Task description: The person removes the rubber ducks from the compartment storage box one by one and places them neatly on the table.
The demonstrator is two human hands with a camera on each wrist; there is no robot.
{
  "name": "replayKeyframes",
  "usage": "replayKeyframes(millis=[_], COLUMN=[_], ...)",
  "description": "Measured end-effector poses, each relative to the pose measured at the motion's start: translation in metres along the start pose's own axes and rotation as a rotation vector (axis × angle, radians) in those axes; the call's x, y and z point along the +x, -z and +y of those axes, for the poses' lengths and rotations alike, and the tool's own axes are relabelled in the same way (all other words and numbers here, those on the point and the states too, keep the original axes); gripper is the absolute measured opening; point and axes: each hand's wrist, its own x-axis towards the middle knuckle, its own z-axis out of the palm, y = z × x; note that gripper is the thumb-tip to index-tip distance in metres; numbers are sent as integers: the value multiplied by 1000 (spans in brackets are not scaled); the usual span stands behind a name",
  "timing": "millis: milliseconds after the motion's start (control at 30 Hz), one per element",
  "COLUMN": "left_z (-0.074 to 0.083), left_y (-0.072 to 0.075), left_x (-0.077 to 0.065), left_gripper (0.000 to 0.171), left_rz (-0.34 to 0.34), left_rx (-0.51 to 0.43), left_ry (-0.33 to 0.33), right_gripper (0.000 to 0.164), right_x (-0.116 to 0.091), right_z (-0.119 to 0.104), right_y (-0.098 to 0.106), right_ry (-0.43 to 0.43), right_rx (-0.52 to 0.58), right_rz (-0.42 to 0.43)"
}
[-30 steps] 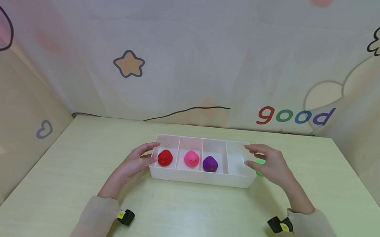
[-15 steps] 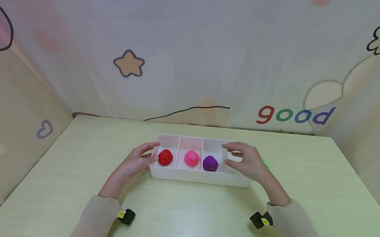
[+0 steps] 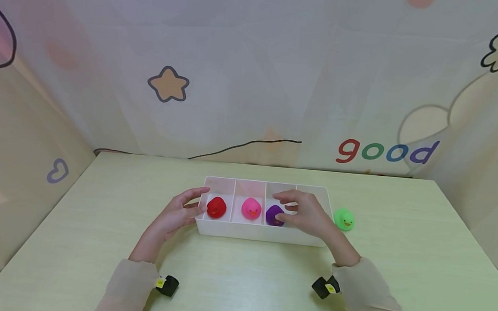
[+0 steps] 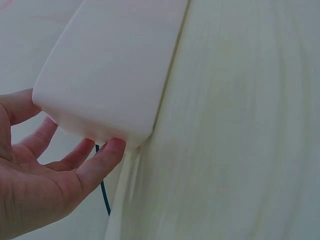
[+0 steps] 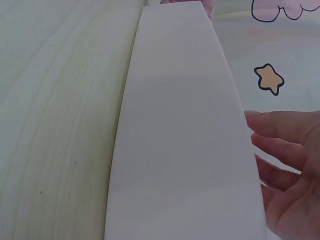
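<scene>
1. Purple duck (image 3: 270, 214): in the third compartment (image 3: 279, 186) from left of the white tray (image 3: 262, 232), partly covered.
2. Right hand (image 3: 307, 215): thumb and fingers parted around the purple duck, seemingly without grip; contact impossible to tell.
3. Best to lower fingertips to both sides, squeeze gently, then lift straight up.
4. Left hand (image 3: 180, 213): fingers relaxed, tips against the tray's left end; press lightly there, to prevent sliding.
5. In both wrist views, compartments hidden behind tray wall; right hand cut off at edge.
</scene>
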Motion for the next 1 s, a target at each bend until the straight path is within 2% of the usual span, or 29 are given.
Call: replayKeyframes(millis=[333, 467, 700, 833, 1000], left_z=[-2, -2, -2, -2, -1], left_y=[-1, 0, 1, 0, 0], left_x=[0, 1, 1, 1, 0], left_gripper=[52, 51, 51, 50, 50], left_rz=[11, 26, 26, 14, 9], left_rx=[-4, -1, -8, -13, -16], left_ry=[0, 7, 6, 1, 5], right_gripper=[39, 37, 30, 22, 16], right_x=[7, 11, 19, 24, 27], right_z=[0, -2, -7, -10, -13], right_y=[-8, -10, -14, -16, -18], right_ry=[-14, -32, -111, -98, -109], right_rx=[-66, -113, -264, -358, -402], right_rz=[-93, -103, -118, -151, -180])
